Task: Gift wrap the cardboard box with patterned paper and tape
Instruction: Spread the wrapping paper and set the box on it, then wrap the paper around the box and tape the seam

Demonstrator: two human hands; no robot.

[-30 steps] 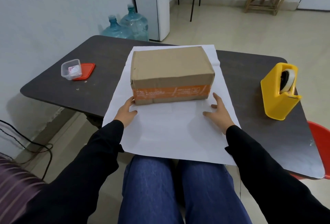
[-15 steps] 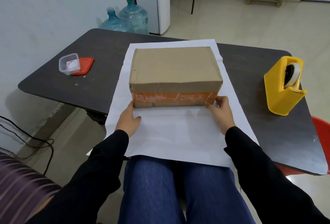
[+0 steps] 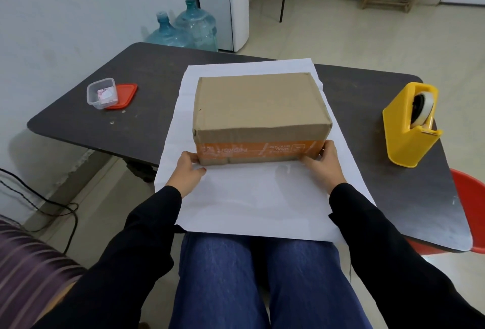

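A brown cardboard box (image 3: 258,104) with an orange printed band on its near side lies on a sheet of paper (image 3: 252,197) that shows its plain white side. The sheet covers the middle of the dark table (image 3: 147,79) and hangs over the near edge onto my lap. My left hand (image 3: 186,172) grips the box's near-left bottom corner. My right hand (image 3: 323,167) grips the near-right bottom corner. A yellow tape dispenser (image 3: 408,127) with a roll of tape stands to the right of the sheet.
A small clear plastic container (image 3: 102,93) rests beside its red lid (image 3: 125,93) on the table's left part. A red chair (image 3: 469,197) sits past the table's right edge. Water bottles (image 3: 189,29) and a dispenser stand behind the table.
Both hands have moved from flat on the paper onto the box's near bottom corners. The box now sits closer to me on the sheet.
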